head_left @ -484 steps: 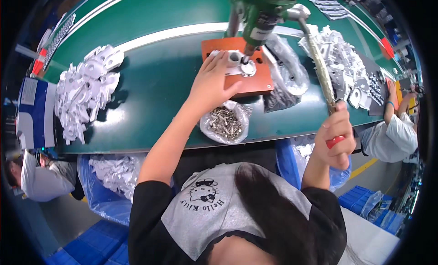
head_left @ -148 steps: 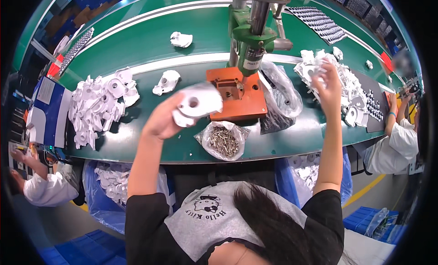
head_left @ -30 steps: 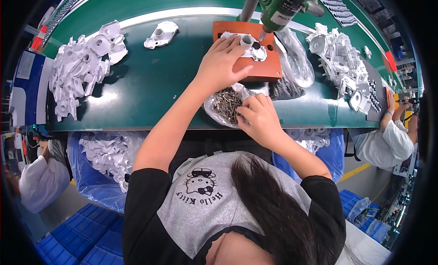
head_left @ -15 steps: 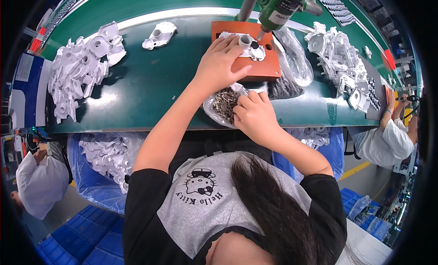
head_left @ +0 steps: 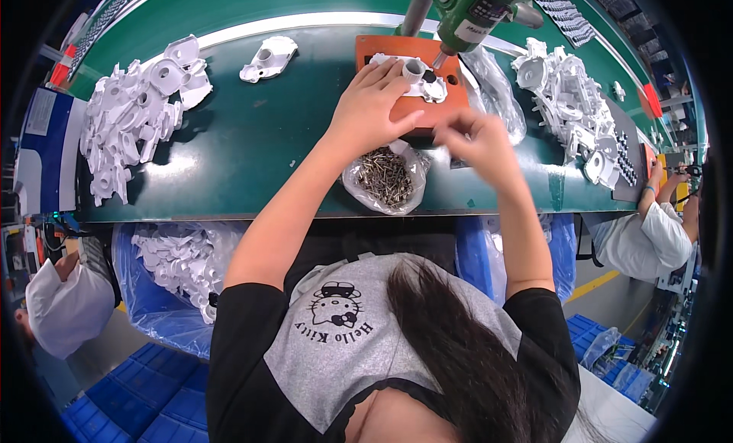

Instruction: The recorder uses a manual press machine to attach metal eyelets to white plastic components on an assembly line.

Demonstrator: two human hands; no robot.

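A white molded part (head_left: 419, 83) lies in the orange fixture block (head_left: 456, 96), its round collar facing up and a small black piece set beside the collar. The block probably serves to keep it from shifting. The left hand (head_left: 370, 103) rests on the part's left end, fingers spread and thumb out over the block, pressing rather than gripping, seemingly to steady it. So the part sits directly under those fingertips, its collar and right end uncovered.

The right hand (head_left: 481, 141) is half curled near the block's lower right corner, below and to the right of the part and apart from it (it is blurred, so I cannot tell whether anything is pinched in it). The green press (head_left: 473, 19) hangs above, its tip close to the black piece.

A clear bag of metal pins (head_left: 384, 177) stands open just in front of the block, presumably for short reaches. Farther out on the tabletop (head_left: 259, 138), one loose white part (head_left: 269, 58) lies alone to the left, between the block and the left heap (head_left: 137, 122); the right heap (head_left: 565, 99) lies opposite, perhaps to keep two lots separate.
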